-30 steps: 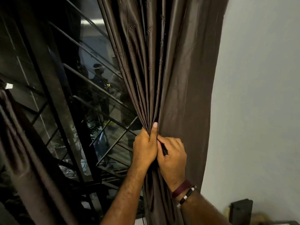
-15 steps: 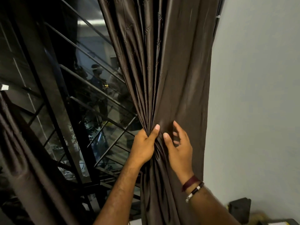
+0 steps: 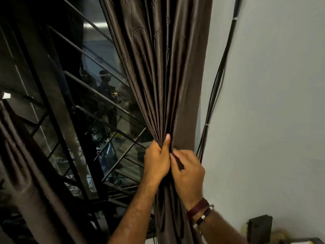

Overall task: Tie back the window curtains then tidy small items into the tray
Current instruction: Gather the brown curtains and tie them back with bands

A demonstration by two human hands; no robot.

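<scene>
A dark brown right curtain hangs in front of the window, gathered into tight pleats at mid height. My left hand is fisted around the gathered pleats, thumb pointing up. Right beside it my right hand has its fingers closed on the curtain's outer folds, touching the left hand. A second brown curtain hangs at the far left. No tie-back and no tray are in view.
Behind the curtain a dark window with metal grille bars reflects the room. Black cables run down the pale wall right of the curtain. A dark boxy object sits at the bottom right.
My right hand was open against the cloth half a second ago and has now closed on the folds beside my left hand. The curtain is bunched narrower, uncovering the cables on the wall.
</scene>
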